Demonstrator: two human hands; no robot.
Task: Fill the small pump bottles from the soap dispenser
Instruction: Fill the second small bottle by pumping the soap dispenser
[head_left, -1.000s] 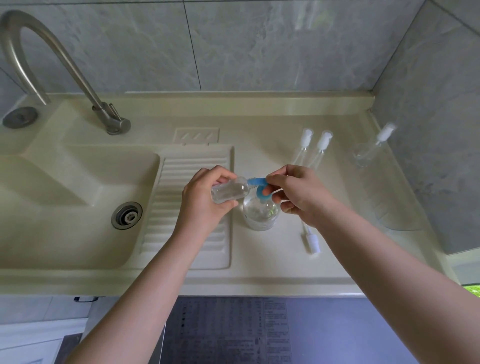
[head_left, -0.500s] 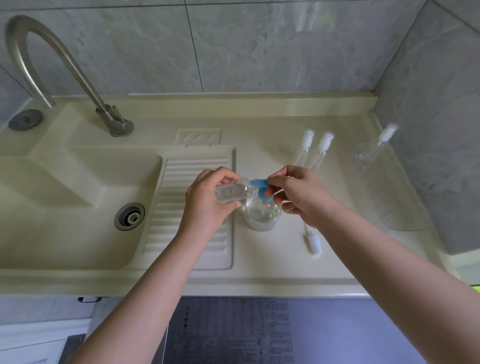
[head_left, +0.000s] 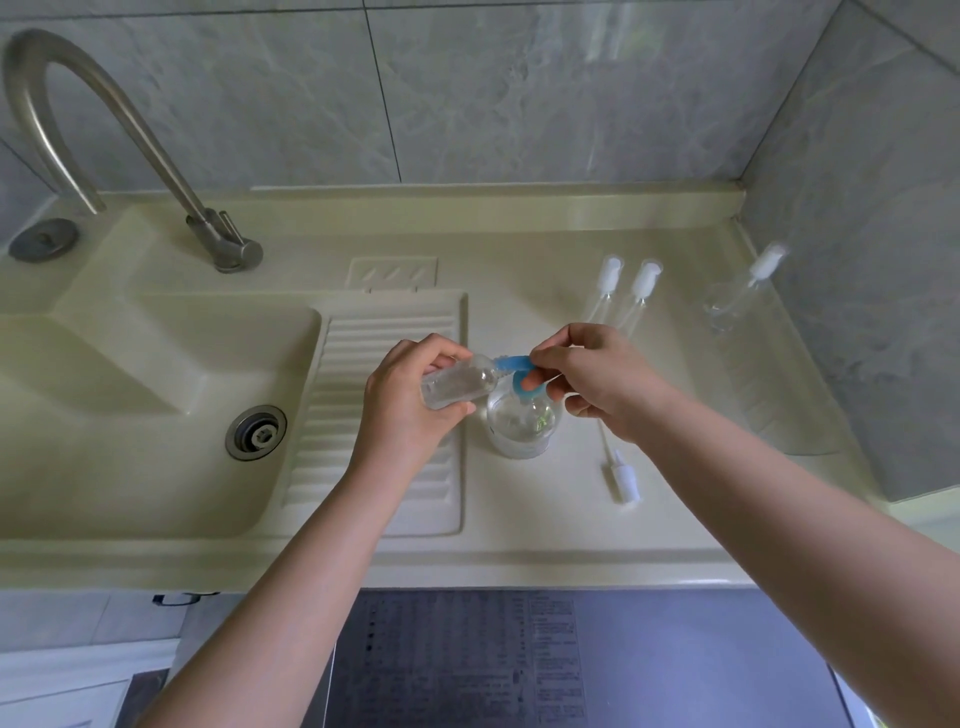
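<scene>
Barely anything is shifting since the earlier frames — both hands are staying locked at the dispenser, only the view is drifting a touch.

Going left to right: the faucet is arching over the basin at the left end of the countertop, with the drain sitting in the basin floor. The ribbed drainboard is lying just right of the basin. The left hand is curling its fingers round the small pump bottle, holding it tilted near-horizontal over the drainboard's right edge. The bottle's long axis is running left-right, with its open mouth pointing right and meeting the blue pump spout. The soap dispenser is standing upright on the countertop just right of the drainboard, below the spout. The right hand is pinching and pressing the blue pump head, fingers curled on it.

Key relation — the bottle mouth is lying directly left of the nozzle tip, touching or nearly so; whether soap is flowing I cannot tell. The next press looks to depend on keeping that mouth lined up.

A loose pump top is lying near the front edge, right of the dispenser. Two capped bottles are lying behind the right hand, and one more bottle is sitting by the right edge.
</scene>
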